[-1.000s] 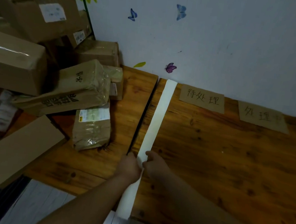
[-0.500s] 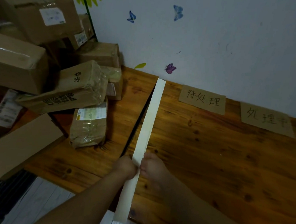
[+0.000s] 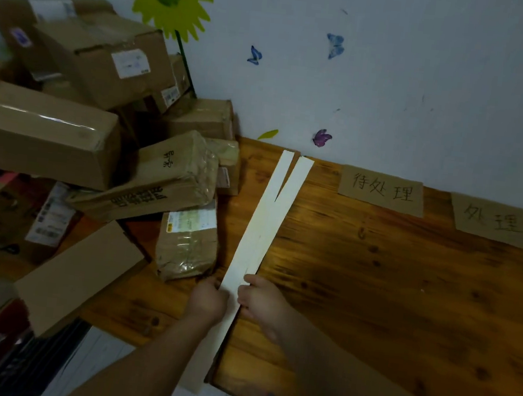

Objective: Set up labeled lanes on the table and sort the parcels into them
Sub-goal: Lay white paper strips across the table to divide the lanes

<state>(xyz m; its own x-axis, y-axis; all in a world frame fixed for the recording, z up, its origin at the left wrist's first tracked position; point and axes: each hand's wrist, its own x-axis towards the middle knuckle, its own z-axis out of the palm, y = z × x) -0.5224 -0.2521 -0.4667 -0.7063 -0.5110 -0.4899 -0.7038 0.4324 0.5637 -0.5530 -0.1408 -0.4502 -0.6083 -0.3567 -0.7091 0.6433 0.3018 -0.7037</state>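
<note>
Now the left hand (image 3: 207, 301) and the right hand (image 3: 259, 297), side by side, both pinch the near part of the white strips (image 3: 263, 230). Half a second ago this looked like one strip; its far end by the wall has since opened into two. I judge that the lane dividers are being separated. They lie on the worktop (image 3: 373, 290), with the parcels (image 3: 171, 188) to the left and the card labels (image 3: 380, 189) to the right.
</note>
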